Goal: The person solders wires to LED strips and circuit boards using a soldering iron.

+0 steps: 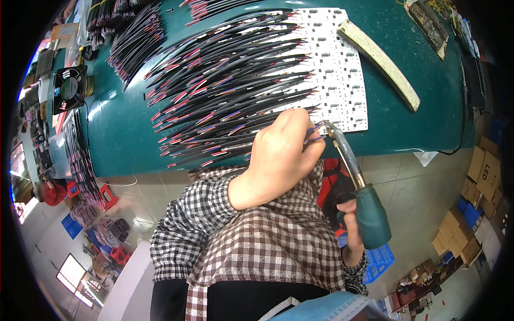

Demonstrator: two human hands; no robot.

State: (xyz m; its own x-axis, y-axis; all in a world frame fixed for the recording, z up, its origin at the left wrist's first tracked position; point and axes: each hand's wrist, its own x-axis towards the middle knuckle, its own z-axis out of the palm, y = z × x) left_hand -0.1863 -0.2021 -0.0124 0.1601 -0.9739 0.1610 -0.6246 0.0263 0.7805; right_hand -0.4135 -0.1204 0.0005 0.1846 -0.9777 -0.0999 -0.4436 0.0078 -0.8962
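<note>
A white circuit board panel (350,101) with small dark parts lies on the green table. Many black-sheathed cables (230,80) spread leftward from it, red, white and blue wire ends showing. At the panel's near edge, my left hand (281,155) pinches a thin cable (316,139) between thumb and fingers. Most of that cable is hidden behind the hand. My right hand (352,232) is closed round the green handle of a soldering iron (372,216). The iron's tip is beside my left fingertips, at the wire end; whether it touches cannot be made out.
A pale curved bar (380,64) lies right of the panel. Further right is a grimy tray (428,24). More cable bundles (138,43) lie at the far left, near a black fan (69,90). Cardboard boxes (484,174) stand on the floor at right, a blue crate (380,262) below me.
</note>
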